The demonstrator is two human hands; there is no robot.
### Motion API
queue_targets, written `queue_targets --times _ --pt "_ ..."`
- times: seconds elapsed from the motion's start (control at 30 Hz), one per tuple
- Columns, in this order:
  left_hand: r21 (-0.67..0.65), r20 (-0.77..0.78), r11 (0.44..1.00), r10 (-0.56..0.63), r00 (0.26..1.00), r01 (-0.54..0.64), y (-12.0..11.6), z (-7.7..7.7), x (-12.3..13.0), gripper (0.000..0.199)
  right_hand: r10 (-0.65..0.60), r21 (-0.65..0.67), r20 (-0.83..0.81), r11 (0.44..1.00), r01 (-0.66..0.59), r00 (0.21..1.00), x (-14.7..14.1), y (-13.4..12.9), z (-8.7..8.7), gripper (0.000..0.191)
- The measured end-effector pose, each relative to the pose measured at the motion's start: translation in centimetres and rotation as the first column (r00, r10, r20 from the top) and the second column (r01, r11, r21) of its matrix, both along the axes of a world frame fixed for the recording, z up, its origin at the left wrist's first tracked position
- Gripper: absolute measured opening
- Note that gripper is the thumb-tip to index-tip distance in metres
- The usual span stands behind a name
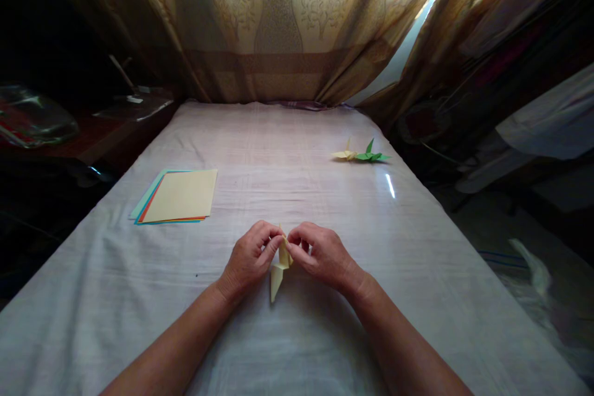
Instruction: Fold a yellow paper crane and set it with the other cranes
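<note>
A folded piece of pale yellow paper (277, 281) hangs between my two hands near the middle of the cloth-covered surface, one pointed end toward me. My left hand (253, 257) pinches its upper part from the left, thumb and fingers together. From the right, my right hand (320, 253) pinches the same paper close to the left fingertips. The fingers partly cover the upper folds.
A stack of coloured square sheets (180, 196) lies at the left, cream on top. Toward the back right sit a cream folded paper bird (346, 154) and a green one (371, 155), side by side. A curtain (278, 31) hangs beyond the pale cloth (260, 148).
</note>
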State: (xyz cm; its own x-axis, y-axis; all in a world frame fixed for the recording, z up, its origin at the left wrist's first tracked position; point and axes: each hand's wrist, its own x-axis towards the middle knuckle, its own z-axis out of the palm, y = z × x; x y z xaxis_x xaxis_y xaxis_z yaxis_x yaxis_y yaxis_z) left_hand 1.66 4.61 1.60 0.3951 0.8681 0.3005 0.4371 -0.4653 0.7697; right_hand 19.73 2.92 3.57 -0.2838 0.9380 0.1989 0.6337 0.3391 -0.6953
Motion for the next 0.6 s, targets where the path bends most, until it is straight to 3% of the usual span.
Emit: queue_targets --times 0.4,0.6 --pt "-0.042 -0.005 0.998 0.043 0.999 -0.043 -0.3 -0.3 0.0 0.017 -0.042 0.089 0.169 0.996 0.028 0.985 0.1 0.1 -1.0 0.002" --pt "-0.052 -0.010 0.998 0.030 0.999 -0.031 -0.2 -0.5 -0.1 0.013 -0.035 0.067 0.091 0.997 0.029 0.995 0.2 0.1 -1.0 0.011"
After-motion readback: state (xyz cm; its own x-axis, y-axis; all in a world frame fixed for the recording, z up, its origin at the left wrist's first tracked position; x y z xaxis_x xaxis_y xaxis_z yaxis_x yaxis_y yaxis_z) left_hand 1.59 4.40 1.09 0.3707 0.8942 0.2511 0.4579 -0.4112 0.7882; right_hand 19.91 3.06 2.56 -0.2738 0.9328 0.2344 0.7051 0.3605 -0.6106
